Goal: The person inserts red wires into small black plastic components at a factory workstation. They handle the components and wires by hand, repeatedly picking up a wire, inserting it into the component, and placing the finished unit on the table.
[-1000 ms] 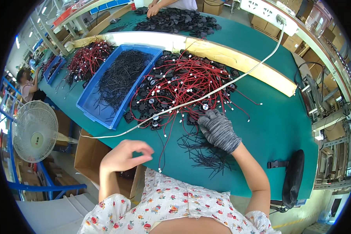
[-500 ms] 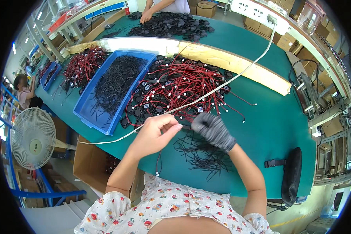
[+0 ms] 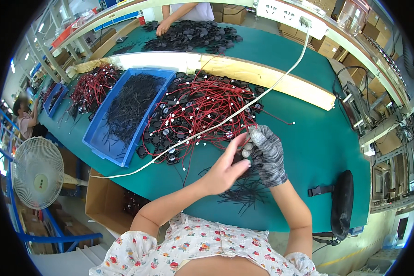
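Note:
My left hand (image 3: 224, 171), bare, reaches right with thumb and fingers apart, and its fingertips meet the fingers of my right hand (image 3: 267, 156). That hand wears a grey striped glove with bare fingertips, its fingers curled in. What lies between the fingertips is too small to make out. Just beyond both hands spreads a pile of small black round parts with red wires (image 3: 207, 106) and white connectors. Thin black tube pieces (image 3: 244, 197) lie loose on the green table below my hands. More black pieces (image 3: 133, 99) fill much of a blue tray (image 3: 95, 138) to the left.
A white cord (image 3: 270, 88) crosses the pile from a socket strip (image 3: 285, 17). A black pouch (image 3: 342, 207) lies at the right edge, a cardboard box (image 3: 96, 202) below left, a white fan (image 3: 37, 168) farther left. Across a low divider (image 3: 267, 83), another person's hands (image 3: 163, 27) touch black parts.
My left hand has moved right to meet my right hand, and its thumb and fingers have spread. My right hand has shifted slightly right and turned. The whole view has shifted a little.

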Demonstrator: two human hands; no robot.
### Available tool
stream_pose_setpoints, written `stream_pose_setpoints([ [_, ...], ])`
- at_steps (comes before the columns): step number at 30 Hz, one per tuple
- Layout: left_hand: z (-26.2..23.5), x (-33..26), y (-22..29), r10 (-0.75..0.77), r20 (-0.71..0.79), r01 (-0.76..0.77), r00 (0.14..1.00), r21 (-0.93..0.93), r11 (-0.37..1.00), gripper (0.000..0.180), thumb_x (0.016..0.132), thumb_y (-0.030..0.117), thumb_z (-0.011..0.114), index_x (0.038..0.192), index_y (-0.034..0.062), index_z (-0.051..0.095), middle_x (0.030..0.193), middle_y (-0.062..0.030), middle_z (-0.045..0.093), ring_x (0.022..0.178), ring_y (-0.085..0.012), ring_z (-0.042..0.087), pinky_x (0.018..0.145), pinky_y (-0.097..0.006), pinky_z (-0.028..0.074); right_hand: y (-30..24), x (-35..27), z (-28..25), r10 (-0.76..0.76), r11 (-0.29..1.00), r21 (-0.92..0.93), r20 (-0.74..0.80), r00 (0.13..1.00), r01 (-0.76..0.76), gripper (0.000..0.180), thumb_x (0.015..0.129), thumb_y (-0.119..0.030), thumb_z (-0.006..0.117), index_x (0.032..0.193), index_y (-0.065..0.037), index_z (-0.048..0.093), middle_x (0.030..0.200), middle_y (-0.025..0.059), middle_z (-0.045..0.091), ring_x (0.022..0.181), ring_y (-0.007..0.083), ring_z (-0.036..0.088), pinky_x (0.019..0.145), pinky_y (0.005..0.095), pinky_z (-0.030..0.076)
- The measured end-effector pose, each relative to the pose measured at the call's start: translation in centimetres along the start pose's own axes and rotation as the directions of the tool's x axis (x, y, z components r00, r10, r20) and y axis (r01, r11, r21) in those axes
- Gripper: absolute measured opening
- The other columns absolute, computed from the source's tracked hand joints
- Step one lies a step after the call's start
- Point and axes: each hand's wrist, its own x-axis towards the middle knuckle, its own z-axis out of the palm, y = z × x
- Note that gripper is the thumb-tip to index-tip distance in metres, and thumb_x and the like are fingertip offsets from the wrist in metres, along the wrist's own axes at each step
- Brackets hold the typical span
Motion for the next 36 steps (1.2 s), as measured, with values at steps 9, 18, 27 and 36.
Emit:
stream_pose_setpoints([
  [9,1.1,0.1,0.5,0.090,0.009,-0.087,0.996,0.382,0.920,0.021,0.088,0.002,0.044,0.108,-0.0006,0.041,0.093,-0.0128,0.057,0.078,-0.0230,0.062,0.069,-0.030,0.049,-2.5,-1.2,1.0,-0.047,0.973,0.222,-0.108,0.993,0.070,0.020,0.085,-0.015,0.058,0.098,0.000,0.058,0.074,0.0059,0.060,0.051,0.0110,0.053,0.042,0.0229,0.042],
  [18,-2.1,-2.6,2.4,-0.381,0.349,0.202,0.856,0.453,0.868,0.011,0.091,0.011,0.042,0.099,0.0038,0.040,0.097,-0.0126,0.060,0.065,-0.0158,0.061,0.056,-0.029,0.049,-6.1,0.3,-3.4,-0.253,0.952,0.172,-0.024,0.967,0.253,0.030,0.088,-0.017,0.053,0.111,0.002,0.051,0.081,0.0059,0.058,0.052,0.0071,0.050,0.039,0.0210,0.044],
  [27,-2.9,0.2,0.6,-0.330,0.105,0.329,0.938,0.033,0.944,0.026,0.090,0.012,0.047,0.113,-0.0007,0.044,0.099,-0.0118,0.058,0.081,-0.0168,0.062,0.058,-0.026,0.054,-6.3,-0.2,-2.3,-0.604,0.714,-0.419,0.036,0.796,0.561,0.026,0.089,-0.010,0.050,0.112,0.002,0.053,0.103,0.0136,0.058,0.086,0.0200,0.061,0.069,0.0280,0.054],
  [36,-2.7,1.6,-0.3,-0.322,0.148,0.351,0.935,-0.266,0.898,0.031,0.088,0.011,0.052,0.116,-0.0003,0.044,0.103,-0.0135,0.058,0.089,-0.0199,0.062,0.060,-0.028,0.055,-4.5,-0.3,-3.2,-0.628,-0.182,-0.839,0.500,0.596,0.512,0.021,0.080,-0.005,0.057,0.098,-0.012,0.066,0.098,0.0102,0.063,0.081,0.0197,0.062,0.065,0.0277,0.052],
])
